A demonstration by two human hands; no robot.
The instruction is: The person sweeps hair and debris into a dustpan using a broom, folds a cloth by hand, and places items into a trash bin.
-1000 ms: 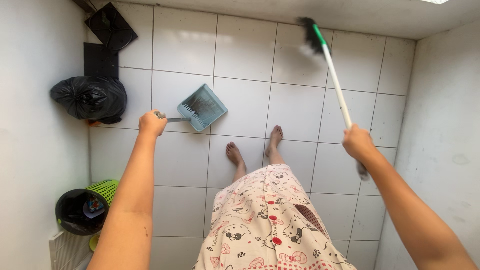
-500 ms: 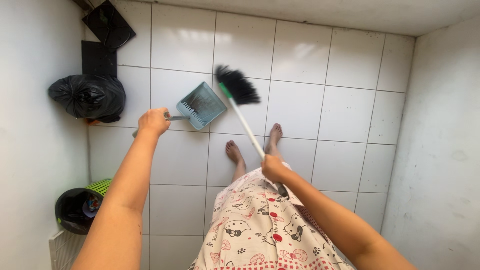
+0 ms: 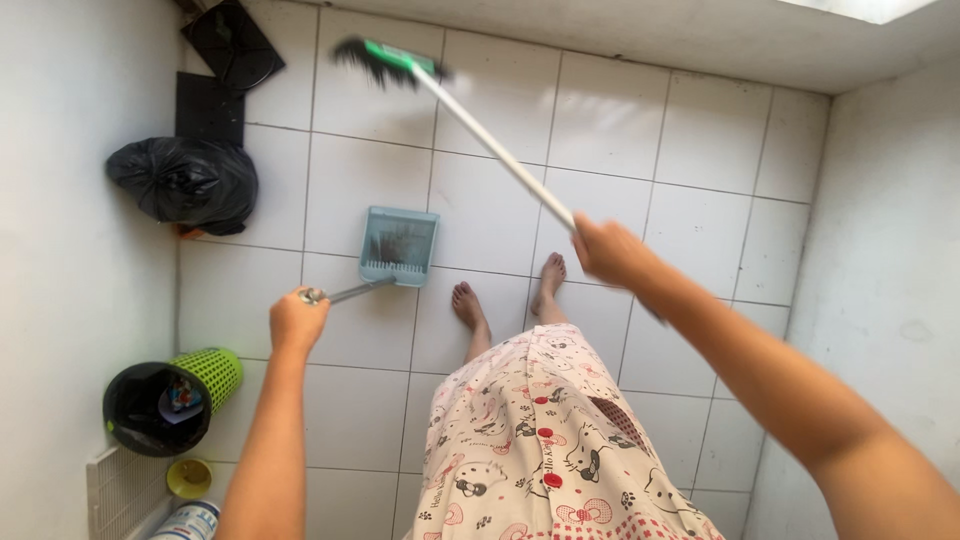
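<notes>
My left hand (image 3: 297,320) grips the thin metal handle of a pale blue dustpan (image 3: 400,246), which rests on the white tiled floor (image 3: 490,210) with dust in it. My right hand (image 3: 608,250) holds the white stick of a broom (image 3: 480,135). The broom's green-capped black bristle head is stretched out to the far left of the floor, well beyond the dustpan. My bare feet (image 3: 510,295) stand just right of the dustpan.
A full black rubbish bag (image 3: 185,180) lies against the left wall with dark flat items behind it. A green basket with a black liner (image 3: 165,400) stands at lower left, beside a vent grille, a small yellow cup and a can. White walls close in left and right.
The broom head swept from the far right to beside the dustpan, then out to the far left. The dustpan turned square and slid nearer my feet; my left hand dropped lower.
</notes>
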